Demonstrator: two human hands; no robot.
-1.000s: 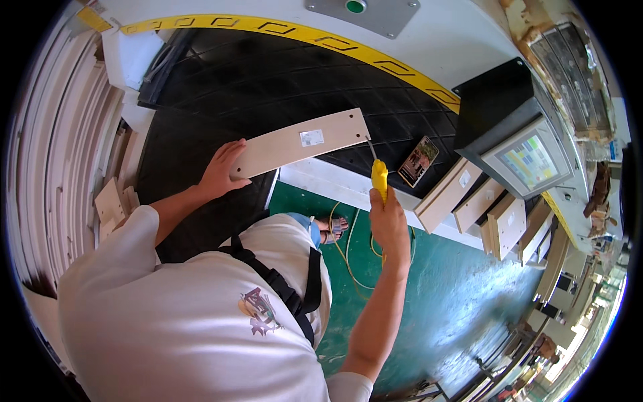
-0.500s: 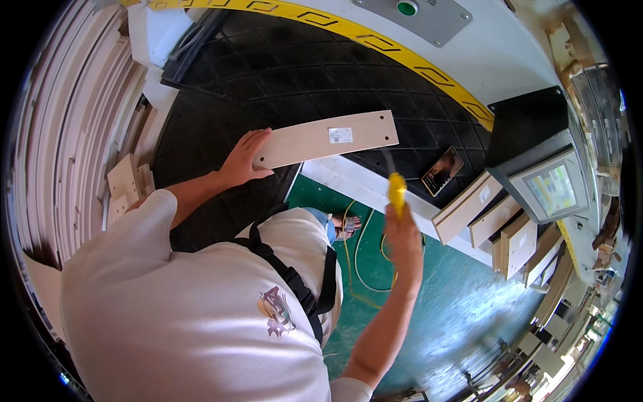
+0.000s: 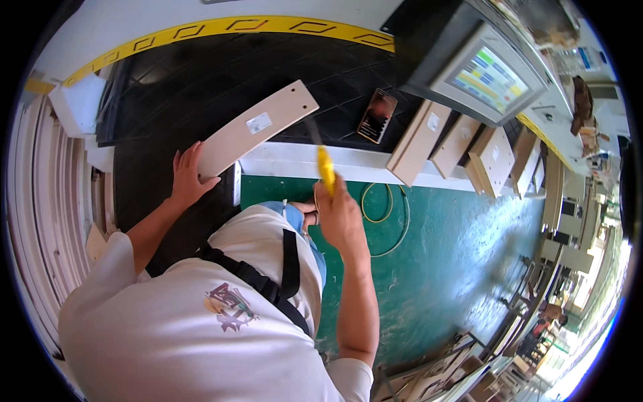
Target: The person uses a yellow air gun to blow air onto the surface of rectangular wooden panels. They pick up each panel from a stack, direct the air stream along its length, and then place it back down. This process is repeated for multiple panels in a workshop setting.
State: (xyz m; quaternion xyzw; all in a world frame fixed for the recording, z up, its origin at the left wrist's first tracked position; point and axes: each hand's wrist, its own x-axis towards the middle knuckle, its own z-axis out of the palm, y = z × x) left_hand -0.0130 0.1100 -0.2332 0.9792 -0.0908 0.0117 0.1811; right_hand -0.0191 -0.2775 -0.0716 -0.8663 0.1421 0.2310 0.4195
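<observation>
Slanting up toward 2 o'clock, more steeply in view than a second ago: pale board, between 10 and 11 o'clock of the centre, over the black surface. Due mostly, it seems, to a turned head, with screen at 2 o'clock and phone at 1 o'clock shifted as well. Still clamped on the board's 8 o'clock end: left hand, with thumb at the lower edge. Wrapped firmly around the handle of the yellow tool: right hand, just below centre. A second ago, metal tip seemingly against the board's far end; half a second ago, apart from it; now blurred, just below that same end, contact impossible to tell. Judging from this, a steady hold on the board, with tool work in mid-motion around the far end.
</observation>
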